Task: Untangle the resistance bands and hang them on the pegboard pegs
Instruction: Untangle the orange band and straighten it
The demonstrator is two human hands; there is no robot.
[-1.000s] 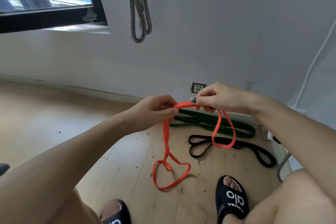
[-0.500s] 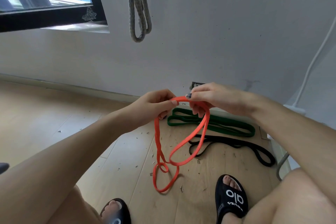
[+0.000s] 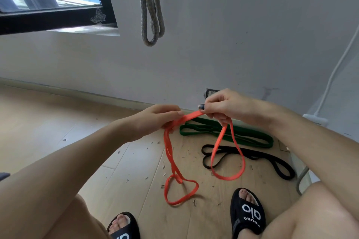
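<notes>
A wooden floor (image 3: pixel 58 122) holds a green resistance band (image 3: pixel 250 137) and a black resistance band (image 3: pixel 272 163) at four o'clock. At centre, the left hand (image 3: pixel 155 120) and right hand (image 3: pixel 223 106) pinch an orange resistance band (image 3: pixel 169 153), its loops dangling floorward. A grey band (image 3: pixel 151 6) hangs at twelve o'clock.

Two bare forearms are seen, no sleeves worn. The left hand (image 3: pixel 155 120) and right hand (image 3: pixel 227 106) are bare: no rings, no watch, no gloves. Dark polish is seen on one right fingernail (image 3: pixel 201 106). Bare knees and thighs are seen at the lower edge. Black open-toe slides are worn on both feet: right slide (image 3: pixel 247 213) is marked with white "alo" lettering and smaller white text below; left slide (image 3: pixel 124 227) is partly cut off, with white lettering partly visible.
</notes>
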